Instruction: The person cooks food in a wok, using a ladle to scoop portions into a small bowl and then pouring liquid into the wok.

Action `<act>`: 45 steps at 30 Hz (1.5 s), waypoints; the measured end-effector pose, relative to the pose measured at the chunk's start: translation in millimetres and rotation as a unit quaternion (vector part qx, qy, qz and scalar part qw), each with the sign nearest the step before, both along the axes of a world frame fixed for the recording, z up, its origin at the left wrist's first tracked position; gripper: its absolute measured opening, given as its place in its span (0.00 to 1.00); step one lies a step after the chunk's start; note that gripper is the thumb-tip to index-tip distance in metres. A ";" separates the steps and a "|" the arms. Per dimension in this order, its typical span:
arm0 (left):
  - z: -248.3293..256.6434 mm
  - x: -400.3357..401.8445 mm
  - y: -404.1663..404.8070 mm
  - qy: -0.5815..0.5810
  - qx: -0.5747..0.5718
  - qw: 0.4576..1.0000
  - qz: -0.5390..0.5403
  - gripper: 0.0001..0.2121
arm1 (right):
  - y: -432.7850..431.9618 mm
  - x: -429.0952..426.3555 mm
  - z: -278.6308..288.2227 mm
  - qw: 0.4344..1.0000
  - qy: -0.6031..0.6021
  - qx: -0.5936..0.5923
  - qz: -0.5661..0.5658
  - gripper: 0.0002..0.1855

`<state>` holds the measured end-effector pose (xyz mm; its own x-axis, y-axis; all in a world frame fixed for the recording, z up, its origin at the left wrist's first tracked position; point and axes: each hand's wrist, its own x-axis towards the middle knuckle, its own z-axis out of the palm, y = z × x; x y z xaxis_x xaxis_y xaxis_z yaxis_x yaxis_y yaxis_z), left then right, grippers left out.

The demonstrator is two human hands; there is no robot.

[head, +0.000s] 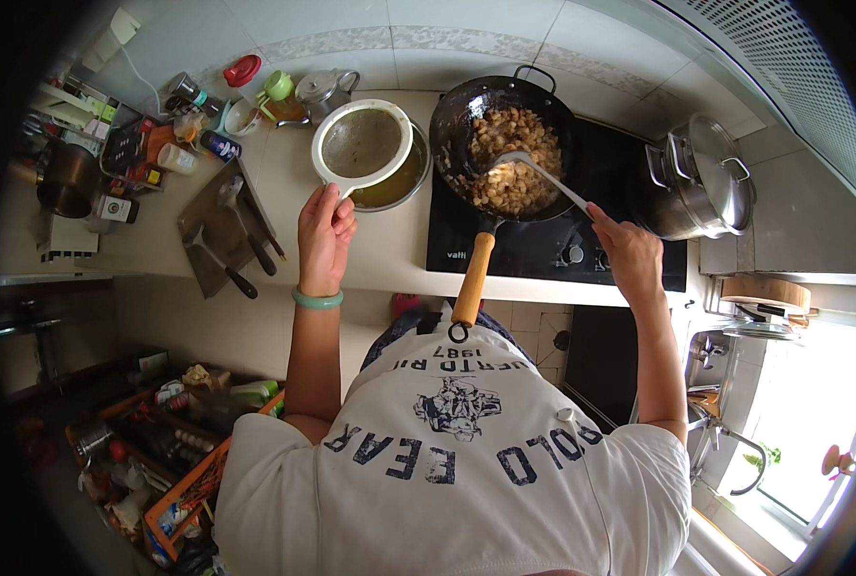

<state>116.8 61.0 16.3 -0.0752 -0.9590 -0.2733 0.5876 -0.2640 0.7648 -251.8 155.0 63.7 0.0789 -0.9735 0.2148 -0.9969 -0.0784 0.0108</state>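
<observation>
My left hand (326,230) grips the handle of a white-rimmed fine-mesh strainer (362,142), level above a metal bowl (424,167). Yellowish-brown liquid (392,186) shows in the bowl, partly hidden by the strainer. In my right hand (626,248) is the long handle of a metal spatula (554,181). Its blade rests among browned, chopped pieces of food (518,133) in a black wok (460,104). The wok sits on the black glass cooktop (514,253), its wooden handle (475,277) pointing towards me.
A stacked steel steamer pot (701,180) stands right of the wok. Left of the bowl, a ladle (230,191) and a slotted utensil (208,248) lie on a metal tray (205,209) overhanging the counter edge. A metal kettle (320,90) and an oil jug (284,108) stand by the wall.
</observation>
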 end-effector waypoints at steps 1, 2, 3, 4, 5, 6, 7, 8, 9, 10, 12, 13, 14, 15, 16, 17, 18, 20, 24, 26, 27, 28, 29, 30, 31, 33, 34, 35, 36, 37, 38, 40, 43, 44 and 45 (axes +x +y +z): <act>-0.9 1.2 0.3 0.005 0.000 1.000 0.002 0.05 | 3.8 2.5 9.9 1.000 -0.012 -0.003 -0.012 0.16; -2.0 2.7 0.8 0.010 0.000 1.000 0.003 0.05 | 6.5 3.8 17.2 1.000 -0.016 -0.019 -0.012 0.15; -3.5 4.6 1.2 0.014 -0.001 1.000 0.004 0.05 | 10.2 3.2 21.9 1.000 -0.010 -0.011 -0.019 0.15; -5.2 7.5 1.6 0.019 -0.003 1.000 0.005 0.04 | 13.8 1.5 25.5 1.000 -0.005 -0.002 -0.025 0.15; -6.4 10.0 2.1 0.023 -0.004 1.000 0.006 0.04 | 16.5 0.8 29.4 1.000 0.001 0.006 -0.030 0.15; -6.4 11.4 2.7 0.022 -0.003 1.000 0.010 0.04 | 18.8 2.5 34.7 0.998 0.026 0.028 -0.045 0.14; -6.1 12.6 3.4 0.020 -0.003 1.000 0.015 0.04 | 19.8 1.4 32.7 0.998 0.034 0.037 -0.041 0.14; -6.2 13.8 4.4 0.018 -0.002 1.000 0.020 0.04 | 20.8 -0.4 27.8 0.997 0.041 0.046 -0.036 0.14; -6.0 15.3 5.2 0.020 -0.004 1.000 0.021 0.04 | 22.1 -1.5 22.4 0.997 0.049 0.055 -0.032 0.13; -6.1 16.2 5.2 0.023 -0.005 1.000 0.021 0.04 | 21.8 -0.8 14.6 0.995 0.059 0.067 -0.043 0.14; -5.9 16.2 6.4 0.023 -0.005 0.999 0.023 0.04 | 15.9 3.3 -8.2 0.991 0.078 0.090 -0.062 0.14; -4.9 16.0 6.8 0.021 -0.004 0.999 0.024 0.04 | 12.1 5.8 -18.1 0.991 0.081 0.089 -0.066 0.14; -4.1 15.6 6.8 0.018 -0.002 1.000 0.026 0.04 | 7.6 8.4 -27.7 0.990 0.083 0.088 -0.070 0.15; -4.1 15.6 7.0 0.018 -0.003 1.000 0.025 0.04 | 2.1 10.1 -36.8 0.990 0.085 0.087 -0.074 0.15; -3.5 15.3 7.3 0.017 -0.004 1.000 0.022 0.04 | -3.0 10.2 -44.0 0.991 0.077 0.084 -0.074 0.16; -3.2 15.0 7.5 0.016 -0.005 1.000 0.019 0.04 | -8.7 8.6 -54.5 0.991 0.078 0.069 -0.079 0.16; -3.4 14.7 7.0 0.018 -0.005 1.000 0.019 0.04 | -14.6 6.5 -66.0 0.992 0.078 0.053 -0.085 0.16; -4.6 13.7 6.5 0.023 -0.006 1.000 0.019 0.04 | -26.3 7.1 -69.4 0.993 0.054 0.029 -0.103 0.15; -3.6 11.8 4.6 0.016 -0.002 1.000 0.016 0.04 | -34.7 6.8 -54.5 0.991 0.006 0.034 -0.127 0.13; -3.9 11.8 4.2 0.015 0.002 1.000 0.018 0.04 | -33.9 0.3 -47.5 0.990 -0.023 0.019 -0.136 0.14; -3.3 11.4 4.1 0.015 0.003 1.000 0.019 0.04 | -32.8 -3.8 -43.5 0.989 -0.038 0.012 -0.143 0.14; -2.5 11.2 4.1 0.015 0.003 1.000 0.020 0.04 | -34.2 -5.9 -37.0 0.989 -0.058 0.003 -0.136 0.14; -1.7 11.1 3.9 0.015 0.004 1.000 0.022 0.04 | -38.3 -8.0 -37.5 0.988 -0.053 0.001 -0.143 0.14; -0.8 10.0 2.9 0.013 0.004 1.000 0.019 0.04 | -43.5 -11.7 -38.6 0.987 -0.048 -0.001 -0.152 0.14; 0.2 9.7 2.2 0.012 0.004 1.000 0.017 0.04 | -49.8 -15.8 -41.1 0.986 -0.043 -0.003 -0.161 0.14; 2.0 8.5 0.9 0.011 0.000 1.000 0.010 0.04 | -61.2 -30.8 -68.0 0.989 -0.006 -0.018 -0.146 0.17; 3.0 8.2 0.2 0.012 -0.004 1.000 0.007 0.05 | -66.4 -33.1 -76.2 0.987 0.005 -0.003 -0.158 0.18; 4.0 7.8 -0.3 0.012 -0.008 1.000 0.003 0.05 | -68.2 -34.5 -81.6 0.985 0.016 0.012 -0.171 0.19; 4.7 8.3 -0.9 0.012 -0.008 1.000 0.006 0.05 | -67.6 -29.4 -84.3 0.978 0.010 0.052 -0.200 0.21; 5.4 8.5 -1.4 0.011 -0.008 1.000 0.008 0.05 | -65.2 -23.1 -86.6 0.972 0.002 0.077 -0.221 0.20; 5.8 8.9 -2.1 0.010 -0.008 1.000 0.010 0.05 | -59.6 -15.8 -88.3 0.970 -0.036 0.085 -0.224 0.19; 5.4 11.7 -1.5 0.017 -0.012 1.000 0.013 0.04 | -47.0 -7.9 -95.2 0.966 -0.124 0.098 -0.205 0.16; 3.5 14.8 -1.0 0.018 -0.010 1.000 0.017 0.04 | -40.2 -1.0 -95.9 0.931 -0.271 0.136 -0.204 0.13; 2.0 15.3 -0.8 0.016 -0.008 1.000 0.018 0.04 | -46.3 4.3 -77.6 0.884 -0.337 0.214 -0.245 0.13; 1.6 15.2 -0.6 0.017 -0.006 1.000 0.017 0.04 | -50.6 8.1 -65.7 0.823 -0.398 0.287 -0.285 0.13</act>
